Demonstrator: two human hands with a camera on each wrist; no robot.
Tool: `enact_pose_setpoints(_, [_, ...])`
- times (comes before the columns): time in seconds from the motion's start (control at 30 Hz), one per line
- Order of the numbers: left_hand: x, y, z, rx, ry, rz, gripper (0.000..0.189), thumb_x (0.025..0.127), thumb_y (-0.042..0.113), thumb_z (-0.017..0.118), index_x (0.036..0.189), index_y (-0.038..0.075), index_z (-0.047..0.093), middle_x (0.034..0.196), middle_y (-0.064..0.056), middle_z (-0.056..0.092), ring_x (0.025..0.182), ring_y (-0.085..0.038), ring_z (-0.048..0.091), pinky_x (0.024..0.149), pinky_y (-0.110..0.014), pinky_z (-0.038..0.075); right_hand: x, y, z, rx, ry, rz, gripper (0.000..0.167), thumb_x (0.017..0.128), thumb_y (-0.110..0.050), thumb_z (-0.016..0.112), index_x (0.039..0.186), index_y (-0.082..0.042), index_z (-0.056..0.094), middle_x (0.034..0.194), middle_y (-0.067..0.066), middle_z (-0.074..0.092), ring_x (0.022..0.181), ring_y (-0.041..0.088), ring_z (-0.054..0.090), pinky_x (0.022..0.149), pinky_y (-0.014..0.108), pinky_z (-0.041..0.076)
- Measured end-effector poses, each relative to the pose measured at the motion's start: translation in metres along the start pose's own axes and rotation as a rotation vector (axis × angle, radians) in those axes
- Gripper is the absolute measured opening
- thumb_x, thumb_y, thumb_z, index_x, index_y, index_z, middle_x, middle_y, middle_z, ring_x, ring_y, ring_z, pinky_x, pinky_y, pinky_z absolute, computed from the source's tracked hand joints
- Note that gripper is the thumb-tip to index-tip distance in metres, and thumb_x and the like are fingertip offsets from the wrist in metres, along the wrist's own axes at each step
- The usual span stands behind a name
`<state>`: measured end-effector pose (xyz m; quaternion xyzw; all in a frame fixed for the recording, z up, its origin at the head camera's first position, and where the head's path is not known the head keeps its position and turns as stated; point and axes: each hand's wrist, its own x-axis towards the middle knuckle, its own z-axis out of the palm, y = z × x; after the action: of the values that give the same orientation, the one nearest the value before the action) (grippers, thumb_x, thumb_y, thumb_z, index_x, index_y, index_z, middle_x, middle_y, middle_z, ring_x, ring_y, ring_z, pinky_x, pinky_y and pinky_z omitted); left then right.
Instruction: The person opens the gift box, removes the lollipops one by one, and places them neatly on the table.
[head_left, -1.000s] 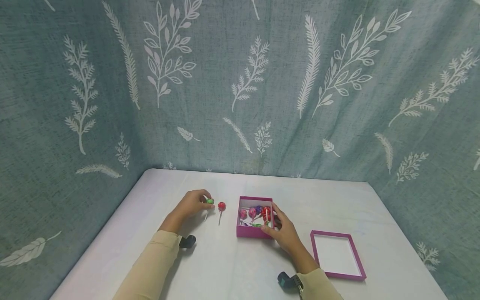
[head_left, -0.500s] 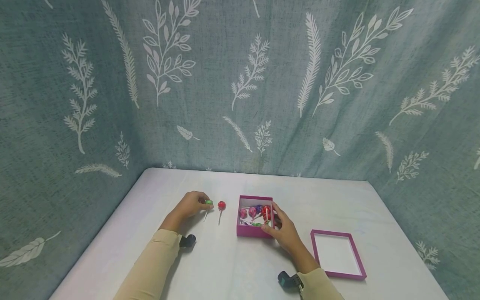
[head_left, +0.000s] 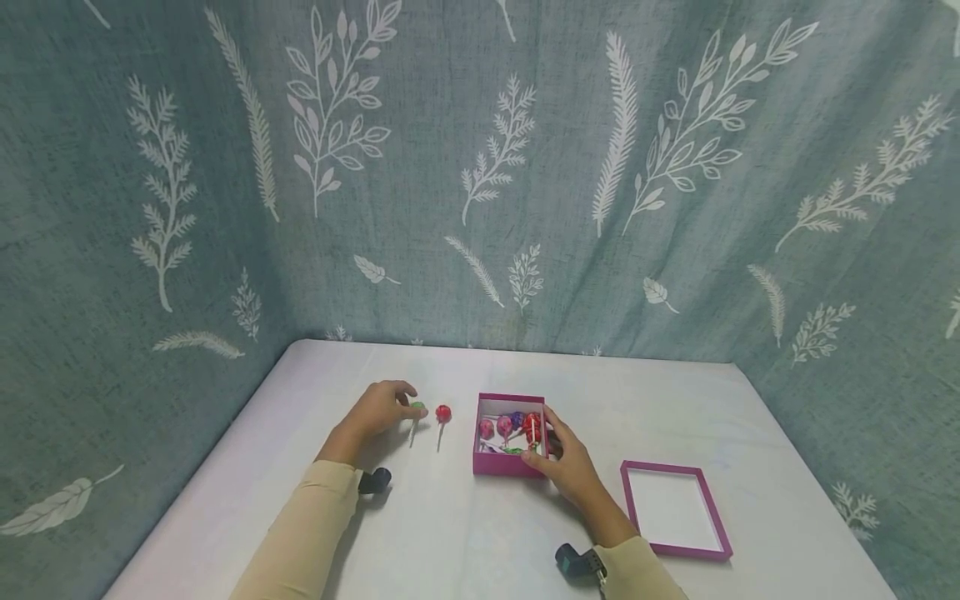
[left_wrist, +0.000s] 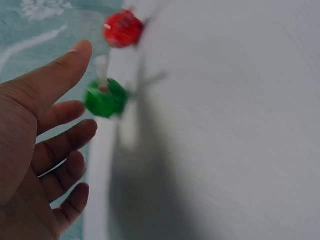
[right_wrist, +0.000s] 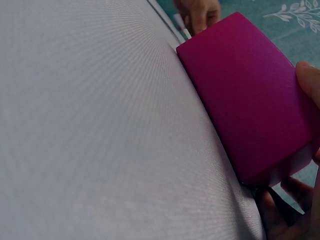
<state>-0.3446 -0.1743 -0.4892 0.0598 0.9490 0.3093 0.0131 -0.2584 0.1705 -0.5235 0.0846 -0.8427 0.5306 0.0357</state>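
Green lollipop (left_wrist: 106, 98) toward the left of the white table (head_left: 480, 533), at the fingertips of the left hand (head_left: 378, 410). Round, shiny, crinkled wrapper in bright green, with a reddish spot where the white stick (left_wrist: 102, 70) meets the head; in the head view, stick pointing toward the person. Thumb and fingers parted, loosely bent, with a clear gap between thumb and forefinger; contact with the wrapper too uncertain to tell, likewise whether resting on the table. Just to the right, a red lollipop (head_left: 443, 413), lying almost parallel, stick likewise toward the person, glossy wrapper with a small pale mark, too blurred to read.

Farther right, near the middle of the table, an open magenta box (head_left: 510, 464) with a white inside, plain outer faces in the right wrist view. Inside, from the left: two pink lollipops (head_left: 505, 425), then a dark blue-purple lollipop (head_left: 517, 419), then a red cluster (head_left: 532, 424) against the right wall; some green (head_left: 514, 451) by the near wall. Wrapper print too small to read. Around the box's right side, the right hand (head_left: 566, 462), curled and gripping, thumb at the near corner. Rightmost, apart from the box, a magenta-rimmed lid (head_left: 672, 510), white inner face up.
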Motion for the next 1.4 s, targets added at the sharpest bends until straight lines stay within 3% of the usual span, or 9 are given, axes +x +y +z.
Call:
enact_pose_setpoints(0.17, [0.002,0.032,-0.001,-0.015,-0.004,0.09,0.048,0.075,0.041,0.083,0.11,0.009,0.07,0.088,0.0,0.063,0.078,-0.02,0.055,0.066,-0.036,0.046,0.001,0.001,-0.001,-0.006,-0.002,0.007,0.091,0.079,-0.038,0.08,0.154,-0.023,0.03,0.15,0.015,0.039,0.127,0.037,0.048,0.101,0.052,0.038])
enact_pose_setpoints(0.37, [0.0,0.076,0.013,-0.01,-0.052,0.251,0.041,0.078,0.037,0.082,0.109,0.012,0.072,0.087,0.005,0.062,0.071,-0.015,0.056,0.063,-0.033,0.047,0.004,0.003,0.001,0.002,-0.004,0.006,0.09,0.079,-0.036,0.08,0.154,-0.023,0.031,0.149,0.016,0.039,0.126,0.038,0.048,0.101,0.052,0.038])
enact_pose_setpoints(0.53, [-0.002,0.098,0.025,0.006,-0.069,0.361,0.03,0.08,0.03,0.081,0.105,0.015,0.073,0.088,0.005,0.065,0.079,-0.015,0.056,0.067,-0.033,0.048,0.003,0.005,0.003,0.009,-0.01,0.003,0.09,0.078,-0.036,0.081,0.153,-0.024,0.032,0.147,0.017,0.041,0.124,0.039,0.051,0.099,0.053,0.039])
enact_pose_setpoints(0.73, [-0.002,0.113,0.039,0.035,-0.067,0.413,0.029,0.08,0.032,0.081,0.103,0.014,0.076,0.091,0.009,0.068,0.086,-0.014,0.058,0.077,-0.035,0.048,0.003,0.004,0.001,0.008,-0.017,0.0,0.09,0.079,-0.037,0.08,0.154,-0.025,0.031,0.148,0.016,0.041,0.124,0.038,0.051,0.1,0.052,0.039])
enact_pose_setpoints(0.9, [0.002,0.12,0.053,0.191,-0.048,0.477,0.027,0.079,0.038,0.08,0.1,0.02,0.078,0.083,0.016,0.066,0.082,-0.01,0.051,0.081,-0.036,0.038,0.003,0.003,0.0,0.012,-0.019,-0.019,0.09,0.079,-0.037,0.08,0.154,-0.023,0.03,0.149,0.016,0.039,0.124,0.039,0.05,0.1,0.052,0.039])
enact_pose_setpoints(1.13, [0.004,0.122,0.066,0.352,-0.041,0.457,0.024,0.078,0.044,0.079,0.097,0.029,0.078,0.077,0.022,0.062,0.084,-0.009,0.045,0.086,-0.039,0.033,0.002,0.005,0.001,0.023,-0.014,-0.04,0.089,0.08,-0.033,0.08,0.154,-0.021,0.031,0.148,0.017,0.04,0.122,0.038,0.052,0.099,0.051,0.041])
enact_pose_setpoints(1.3, [0.003,0.129,0.068,0.464,-0.006,0.487,0.024,0.076,0.047,0.08,0.092,0.03,0.077,0.069,0.022,0.057,0.079,-0.011,0.045,0.086,-0.041,0.031,0.001,0.003,0.001,0.024,-0.002,-0.044,0.089,0.08,-0.034,0.079,0.154,-0.021,0.031,0.147,0.017,0.041,0.122,0.038,0.052,0.1,0.051,0.04])
enact_pose_setpoints(1.4, [0.0,0.134,0.068,0.491,-0.008,0.473,0.026,0.075,0.046,0.081,0.093,0.028,0.077,0.067,0.019,0.056,0.076,-0.012,0.044,0.082,-0.041,0.031,0.0,0.004,0.001,0.022,-0.003,-0.048,0.089,0.08,-0.035,0.079,0.153,-0.021,0.031,0.147,0.017,0.042,0.122,0.037,0.053,0.099,0.051,0.04])
